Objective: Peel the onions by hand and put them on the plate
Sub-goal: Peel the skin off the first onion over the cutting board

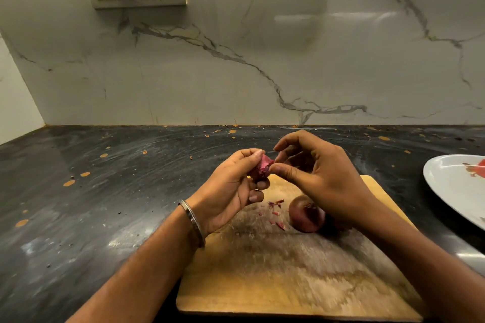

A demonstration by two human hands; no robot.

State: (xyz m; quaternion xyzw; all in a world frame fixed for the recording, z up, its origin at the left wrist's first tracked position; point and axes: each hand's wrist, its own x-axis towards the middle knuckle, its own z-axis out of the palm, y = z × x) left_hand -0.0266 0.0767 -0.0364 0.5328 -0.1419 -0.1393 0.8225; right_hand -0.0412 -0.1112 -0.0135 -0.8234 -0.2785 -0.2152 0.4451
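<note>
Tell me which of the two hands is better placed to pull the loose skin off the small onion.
The right hand: its thumb and fingertips already meet the lifted skin flap, while the left hand grips the small onion.

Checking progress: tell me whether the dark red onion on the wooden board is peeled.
Unpeeled: the dark red onion lying there shows dry, intact outer skin.

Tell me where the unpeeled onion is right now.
In the head view the unpeeled onion sits on the wooden cutting board, right of centre, just under the right hand and beside the scraps of peel.
</note>
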